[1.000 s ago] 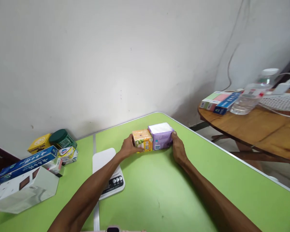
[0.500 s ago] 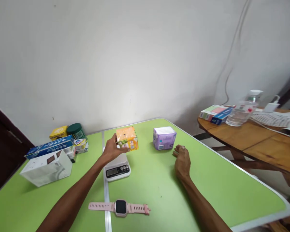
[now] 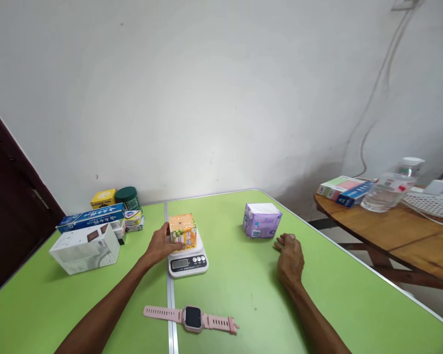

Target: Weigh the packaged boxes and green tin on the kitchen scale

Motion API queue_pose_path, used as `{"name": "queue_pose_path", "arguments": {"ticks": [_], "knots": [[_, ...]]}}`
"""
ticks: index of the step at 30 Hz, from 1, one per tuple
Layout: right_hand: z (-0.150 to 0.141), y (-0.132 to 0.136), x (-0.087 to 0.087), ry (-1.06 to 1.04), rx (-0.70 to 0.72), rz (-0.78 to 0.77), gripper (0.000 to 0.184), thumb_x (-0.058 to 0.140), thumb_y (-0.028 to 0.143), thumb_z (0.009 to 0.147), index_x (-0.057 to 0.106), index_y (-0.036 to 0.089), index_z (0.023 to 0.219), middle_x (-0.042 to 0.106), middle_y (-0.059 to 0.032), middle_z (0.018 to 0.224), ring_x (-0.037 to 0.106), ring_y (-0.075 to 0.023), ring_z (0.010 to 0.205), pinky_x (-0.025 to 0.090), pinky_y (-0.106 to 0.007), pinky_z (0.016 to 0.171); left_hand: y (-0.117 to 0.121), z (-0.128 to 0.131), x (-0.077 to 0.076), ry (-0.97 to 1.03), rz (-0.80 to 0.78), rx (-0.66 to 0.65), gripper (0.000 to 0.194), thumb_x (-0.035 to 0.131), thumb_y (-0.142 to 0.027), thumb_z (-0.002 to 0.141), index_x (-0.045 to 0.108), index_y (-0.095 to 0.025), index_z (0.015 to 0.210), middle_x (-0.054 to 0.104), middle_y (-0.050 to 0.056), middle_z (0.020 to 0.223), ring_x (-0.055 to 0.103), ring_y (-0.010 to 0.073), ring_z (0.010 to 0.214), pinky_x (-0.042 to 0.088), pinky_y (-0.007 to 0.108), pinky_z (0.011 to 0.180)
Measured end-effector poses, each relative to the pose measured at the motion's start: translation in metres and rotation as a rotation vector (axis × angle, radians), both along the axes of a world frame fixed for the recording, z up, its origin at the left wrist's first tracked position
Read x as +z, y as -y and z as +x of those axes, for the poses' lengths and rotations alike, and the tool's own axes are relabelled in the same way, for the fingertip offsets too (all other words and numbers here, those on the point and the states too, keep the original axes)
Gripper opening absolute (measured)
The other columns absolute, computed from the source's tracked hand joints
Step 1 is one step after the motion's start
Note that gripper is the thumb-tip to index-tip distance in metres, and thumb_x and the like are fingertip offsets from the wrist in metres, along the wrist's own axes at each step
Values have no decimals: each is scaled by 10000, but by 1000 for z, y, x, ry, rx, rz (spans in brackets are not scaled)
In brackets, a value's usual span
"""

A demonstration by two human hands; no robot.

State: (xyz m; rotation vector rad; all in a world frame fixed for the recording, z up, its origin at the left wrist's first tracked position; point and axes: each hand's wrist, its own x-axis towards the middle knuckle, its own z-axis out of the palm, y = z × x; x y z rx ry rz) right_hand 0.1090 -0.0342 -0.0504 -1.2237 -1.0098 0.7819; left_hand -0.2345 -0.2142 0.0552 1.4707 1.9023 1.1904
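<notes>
My left hand [image 3: 161,245] pinches the orange pack [image 3: 183,231] on the scale [image 3: 189,264], seemingly steadying it, my right hand [image 3: 291,260] loosely open.

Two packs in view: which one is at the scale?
The orange pack, with the left hand gripping it over the scale. The purple pack stands apart on the table, near the right hand.
</notes>
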Motion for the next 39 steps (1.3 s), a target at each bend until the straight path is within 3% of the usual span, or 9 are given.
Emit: {"name": "queue_pose_path", "arguments": {"ticks": [6,9,11,15,23,27,32,36,39], "knots": [[-2,5,9,-64,-6,-51,662,425,841,859,587,213,992,639,-58,991,647,-229,875,530,-467,922,5,2,-2,-25,3,20,720,901,-380,632,587,-202,1255,725,134,1307,684,335,1206,524,491,1054],[-3,8,12,-66,-2,-49,677,425,852,844,584,211,992,648,-65,994,654,-236,883,540,-461,895,17,-2,-7,1,63,66,971,920,-442,617,475,-171,1437,551,204,1537,535,363,1426,407,517,1197],[-4,11,14,-58,-1,-46,666,431,843,848,586,210,990,658,-67,998,658,-232,872,545,-447,870,28,-11,-13,69,90,117,971,847,-545,723,408,-166,1501,460,229,1607,468,356,1490,362,519,1233],[-7,21,20,-16,-53,-57,621,418,813,882,589,217,912,641,-31,855,631,-205,753,539,-412,789,52,-35,-35,240,76,211,820,640,-720,864,463,-172,1448,526,238,1548,547,354,1429,401,533,1206],[-26,48,29,105,-15,30,654,387,834,895,607,225,802,583,0,691,564,-192,667,484,-355,668,73,-67,-72,541,109,292,730,672,-776,804,623,-160,1192,708,192,1318,696,319,1249,484,482,1167],[-44,65,32,176,78,96,674,383,839,904,632,218,817,610,-22,707,581,-209,693,494,-368,694,73,-61,-62,420,39,248,733,720,-725,792,619,-156,1244,682,193,1358,655,325,1301,458,489,1175],[-88,87,57,215,413,188,601,398,734,978,689,208,958,707,-74,873,661,-243,823,546,-382,742,50,-36,-33,179,106,187,866,846,-600,717,523,-196,1412,586,205,1486,598,340,1356,448,519,1152],[-129,96,80,279,690,182,528,491,645,980,657,230,1261,718,-130,1283,680,-289,1126,571,-438,891,22,-14,-12,-1,130,74,977,938,-465,626,510,-208,1465,538,187,1539,502,374,1434,353,547,1209],[-149,92,83,385,840,181,758,689,616,846,510,256,1488,553,-148,1540,610,-324,1281,568,-473,936,7,-6,-6,-69,115,26,838,944,-384,604,604,-199,1348,650,159,1377,594,361,1283,427,518,1131]]}}
